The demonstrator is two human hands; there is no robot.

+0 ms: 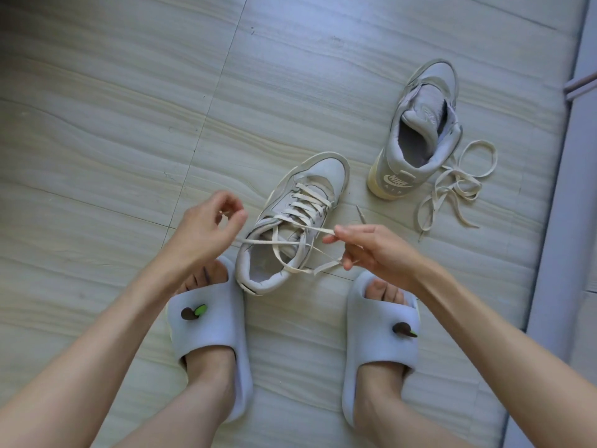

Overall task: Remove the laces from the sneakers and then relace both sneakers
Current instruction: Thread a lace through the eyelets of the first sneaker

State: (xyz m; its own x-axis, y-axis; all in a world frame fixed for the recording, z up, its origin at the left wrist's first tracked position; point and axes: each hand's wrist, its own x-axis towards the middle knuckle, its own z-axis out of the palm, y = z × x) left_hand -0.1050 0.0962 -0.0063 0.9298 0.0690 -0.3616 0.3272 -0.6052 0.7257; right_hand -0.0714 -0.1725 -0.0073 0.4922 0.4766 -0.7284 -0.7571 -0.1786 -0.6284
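A pale grey sneaker (290,221) lies on the floor between my feet, with a cream lace (310,198) threaded across its eyelets. The lace's two ends cross above the shoe's opening. My left hand (206,224) pinches one end at the left of the shoe. My right hand (368,250) pinches the other end at the right, with slack looping below its fingers. A second grey sneaker (420,130) stands farther right with no lace in it, its heel toward me. A loose cream lace (455,185) lies tangled on the floor beside it.
I wear white slides, the left one (210,350) and the right one (381,350), on either side of the near sneaker. The floor is pale striped tile (129,124). A grey wall or door frame (562,221) runs along the right edge.
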